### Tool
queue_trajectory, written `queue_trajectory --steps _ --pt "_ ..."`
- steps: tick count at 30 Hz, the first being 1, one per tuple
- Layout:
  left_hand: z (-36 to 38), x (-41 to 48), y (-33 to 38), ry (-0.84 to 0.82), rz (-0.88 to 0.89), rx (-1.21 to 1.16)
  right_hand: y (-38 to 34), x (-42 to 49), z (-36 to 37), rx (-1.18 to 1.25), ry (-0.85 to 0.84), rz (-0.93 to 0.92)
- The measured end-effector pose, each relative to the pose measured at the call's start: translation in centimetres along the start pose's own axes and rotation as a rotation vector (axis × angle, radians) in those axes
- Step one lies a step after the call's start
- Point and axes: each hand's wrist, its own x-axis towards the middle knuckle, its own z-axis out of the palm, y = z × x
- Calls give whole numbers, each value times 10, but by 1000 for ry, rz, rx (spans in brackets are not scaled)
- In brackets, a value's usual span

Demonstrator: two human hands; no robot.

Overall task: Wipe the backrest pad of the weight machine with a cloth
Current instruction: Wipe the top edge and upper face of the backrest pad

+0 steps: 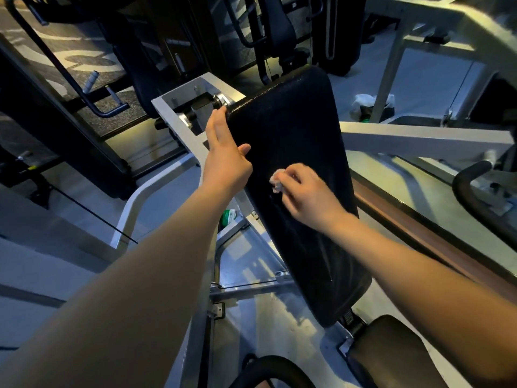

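Note:
The long black backrest pad runs tilted from the upper middle down to the lower right. My left hand holds its left edge, fingers straight along the side and thumb lying on the pad's face. My right hand is on the middle of the pad with its fingers curled round a small crumpled white cloth, pressing it against the black surface. The right hand is slightly blurred. A wet-looking streak shows on the pad below it.
The machine's pale metal frame surrounds the pad, with a pivot bracket at its upper left. A black seat pad lies at the lower right. Curved black handles stand right. White and green items lie on the floor.

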Motion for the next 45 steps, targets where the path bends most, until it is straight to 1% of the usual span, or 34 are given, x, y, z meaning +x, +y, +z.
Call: queue_trajectory --steps 1,2,4,5,7,9,11,13,14,15,16,18,19,20,22,23,24,26,28,29,30,33,35,37,39,41,43,44,45 --pt "0 0 0 -6 1 -5 8 9 -7 -22 40 22" --pt "-1 0 1 -10 1 -7 14 21 -15 -36 116 82" --pt "-3 0 1 -15 1 -4 24 49 -27 -54 270 248" --pt "-3 0 1 -17 2 -4 23 60 -27 -61 305 309" --pt "-3 0 2 -20 3 6 7 65 -14 -45 320 365" --pt "-3 0 1 -14 9 2 -18 45 4 8 282 311" --pt "-2 1 0 -9 12 -14 -34 15 15 49 169 151" --pt "-2 0 -1 -6 18 -30 -31 1 10 29 52 10" --pt "-2 0 -2 -10 20 -38 -25 4 3 3 38 -20" --pt "-2 0 -2 -16 22 -44 -20 14 -4 -17 70 -2" --pt "-3 0 -1 -22 23 -45 -14 27 -10 -26 137 55" --pt "-6 0 0 -32 33 -34 -7 57 -21 -7 289 221" --pt "-7 0 1 -36 39 -28 -6 69 -22 10 328 280" --pt "-8 0 1 -42 45 -22 -9 76 -20 24 331 304" --pt "-9 0 0 -50 68 -7 -23 69 -6 32 281 254" --pt "-9 0 -1 -50 78 0 -30 55 2 40 242 181" --pt "-10 0 -1 -48 84 10 -36 37 11 43 185 99" --pt "-11 -1 -1 -46 87 28 -41 -2 24 35 13 -40" --pt "-10 0 -3 -48 92 15 -38 -19 22 26 -110 -123" --pt "-11 1 -4 -54 94 8 -35 -15 16 21 -118 -125" --pt "-11 1 -5 -61 98 3 -33 -5 9 18 -77 -108" --pt "-16 6 -13 -58 128 -21 -29 44 -13 7 184 46" --pt "-19 10 -17 -71 137 -12 -29 72 -18 5 265 160" --pt "-19 14 -23 -92 136 -32 -39 75 -8 4 245 167" --pt "-20 14 -26 -101 143 -58 -46 52 4 12 187 48" --pt "-20 14 -26 -110 144 -71 -41 15 14 12 47 -87" --pt "-20 12 -25 -114 139 -65 -32 -12 12 0 -115 -170" --pt "-20 12 -25 -113 135 -61 -26 -16 8 -12 -158 -187" --pt "-19 11 -24 -115 133 -61 -22 -13 2 -25 -155 -178"
